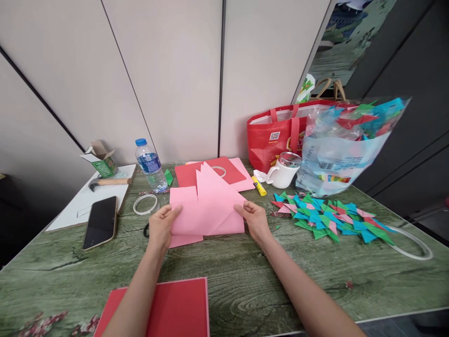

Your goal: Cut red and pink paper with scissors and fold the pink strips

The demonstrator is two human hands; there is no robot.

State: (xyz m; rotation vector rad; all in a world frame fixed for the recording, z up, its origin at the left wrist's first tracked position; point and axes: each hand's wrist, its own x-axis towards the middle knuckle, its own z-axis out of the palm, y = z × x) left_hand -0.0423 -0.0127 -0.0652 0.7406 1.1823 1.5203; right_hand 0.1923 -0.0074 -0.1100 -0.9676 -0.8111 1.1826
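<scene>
A folded sheet of pink paper (206, 217) is held up over the table between my two hands. My left hand (162, 227) pinches its left edge, thumb on the near face. On the opposite edge, my right hand (255, 219) grips the paper between thumb and fingers. Pointed pink flaps rise behind the fold, and more pink paper (185, 241) shows beneath it. Part of a black-handled tool (146, 230) peeks out beside my left hand; the rest is hidden. A stack of red and pink sheets (178, 309) lies below my left forearm.
Left: a phone (100, 222), hammer (109, 182), small box (101, 161), water bottle (151, 166) and tape roll (145, 204). Behind: red paper (182, 174), a glue stick (258, 186) and a white mug (283, 172). Right: folded paper pieces (319, 217), a filled plastic bag (336, 159) and a red bag (257, 140).
</scene>
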